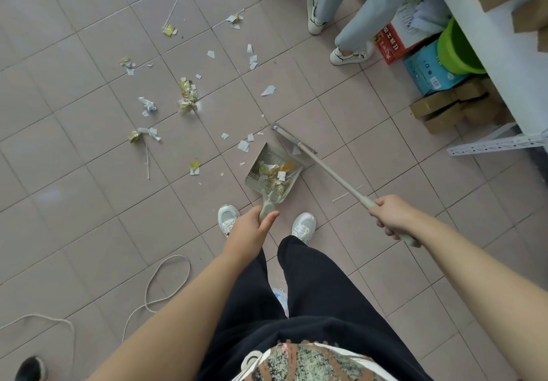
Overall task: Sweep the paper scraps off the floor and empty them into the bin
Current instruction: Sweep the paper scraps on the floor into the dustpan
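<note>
The left grip (252, 229) is clenched round the short handle of the dustpan (274, 170), whose open lip rests on the floor (89, 173) and points away from the person's feet. The right grip (391, 214) is wrapped round the end of the broom (332, 173), with the broom head just beside the pan's far right corner. Some crumpled wrappers and paper already lie in the pan. Most of the paper scraps (188, 95) are scattered on the tiles ahead and to the left, with a few white bits near the pan's lip. No bin is in view.

The step in hand looks to be drawing litter into the pan. To do it well, press the lip flat so thin paper cannot slide under it, and pull in short, low strokes — light scraps flutter away from a fast one. Hold the pan level so its load does not spill.

There is open room to the left. The right side is tighter, with cardboard boxes (439, 110) under a white counter (489, 54) and another person's shoes (350, 54) ahead. A loose cord (166, 279) lies behind on the left — something to catch a foot.
</note>
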